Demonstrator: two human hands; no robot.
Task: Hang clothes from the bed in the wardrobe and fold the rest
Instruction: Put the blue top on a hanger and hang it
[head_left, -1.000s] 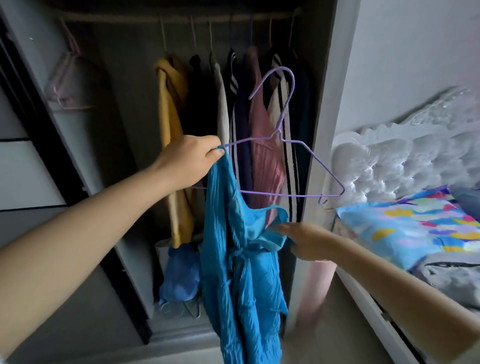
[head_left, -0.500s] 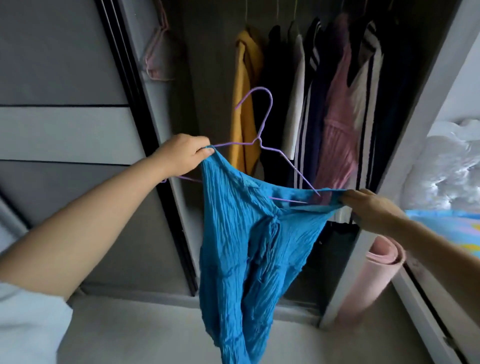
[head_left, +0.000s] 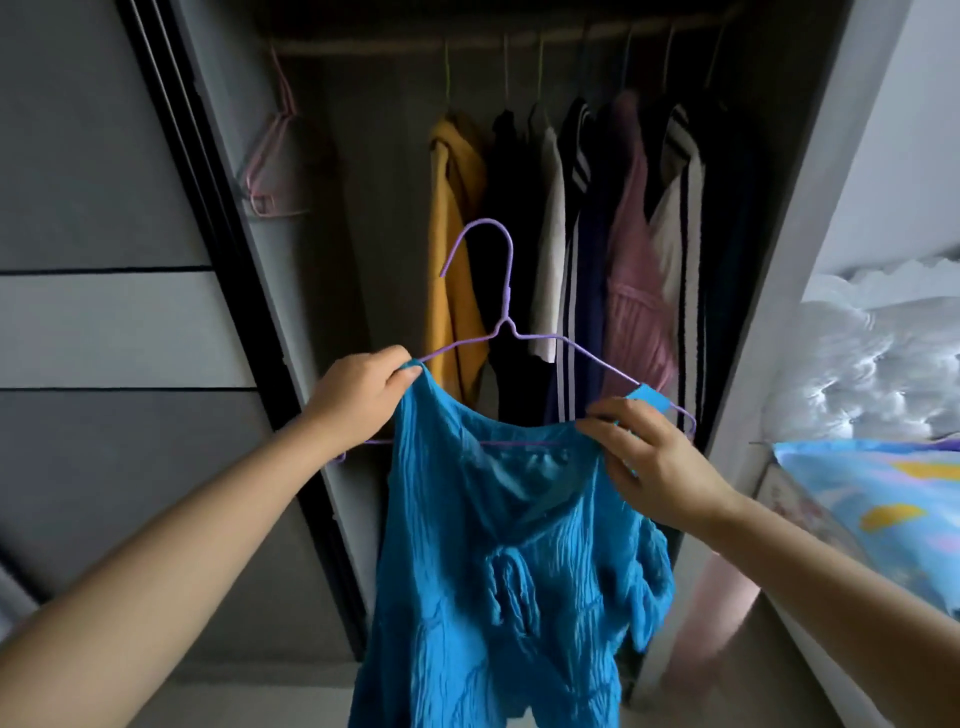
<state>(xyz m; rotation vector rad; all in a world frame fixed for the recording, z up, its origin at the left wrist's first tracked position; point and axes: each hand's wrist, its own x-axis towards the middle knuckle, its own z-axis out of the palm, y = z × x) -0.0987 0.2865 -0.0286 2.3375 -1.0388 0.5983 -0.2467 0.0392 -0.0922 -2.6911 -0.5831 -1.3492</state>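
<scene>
Before the open wardrobe (head_left: 769, 260) we pinch the soft, light crinkled blue cotton top (head_left: 509, 545) w/ left hand (head_left: 358, 400) & right hand (head_left: 649, 467) at its shoulders, on the thin purple wire hanger (head_left: 501, 312).

Single head-worn wide-angle view, facing forward and slightly down into the open wardrobe (head_left: 519, 156) at arm's reach. Both forearms enter from the bottom edge. Bed (head_left: 883, 364) at right margin. No second view.

1 blue garment (head_left: 498, 545), 1 purple hanger (head_left: 506, 312), 2 hands (both gripping).
</scene>
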